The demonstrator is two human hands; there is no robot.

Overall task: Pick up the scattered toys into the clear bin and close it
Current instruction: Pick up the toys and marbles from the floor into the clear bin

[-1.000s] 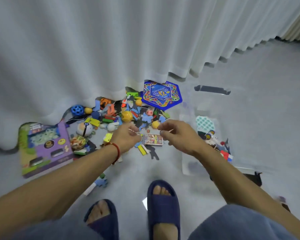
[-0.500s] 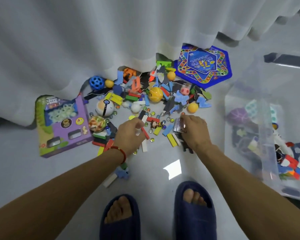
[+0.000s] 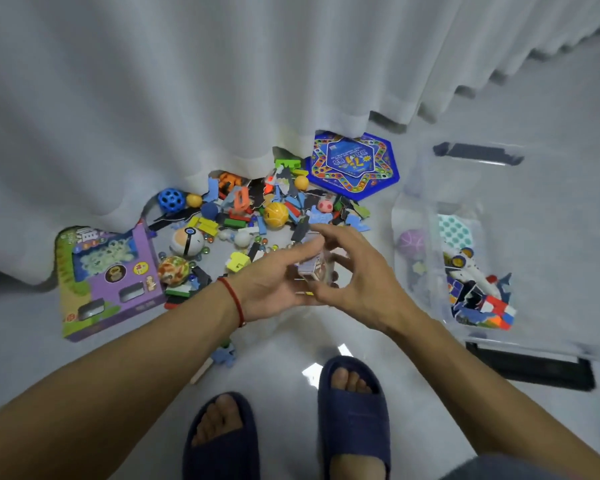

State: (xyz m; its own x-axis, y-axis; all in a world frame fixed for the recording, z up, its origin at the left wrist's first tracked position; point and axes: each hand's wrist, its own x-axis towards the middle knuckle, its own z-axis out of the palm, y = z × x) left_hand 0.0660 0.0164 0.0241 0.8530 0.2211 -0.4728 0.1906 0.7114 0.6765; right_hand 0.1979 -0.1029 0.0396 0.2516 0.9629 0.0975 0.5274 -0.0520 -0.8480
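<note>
Scattered toys lie on the pale floor by the curtain: a yellow ball, a blue holed ball, a white-and-black ball, foam pieces, blocks and marbles. The clear bin stands at the right and holds a purple ball and a colour cube, among other toys. My left hand and my right hand meet above the floor in the middle. Between them is a small picture card box; my left thumb lies over it and my right fingers curl round it.
A blue hexagonal game board lies partly under the white curtain. A purple-and-green toy package lies at the left. My feet in dark blue slippers stand below the hands. Black latches sit at the bin's ends.
My right hand has lifted the small card box off the floor. Both hands have risen and come together around it. The view has shifted slightly left.
</note>
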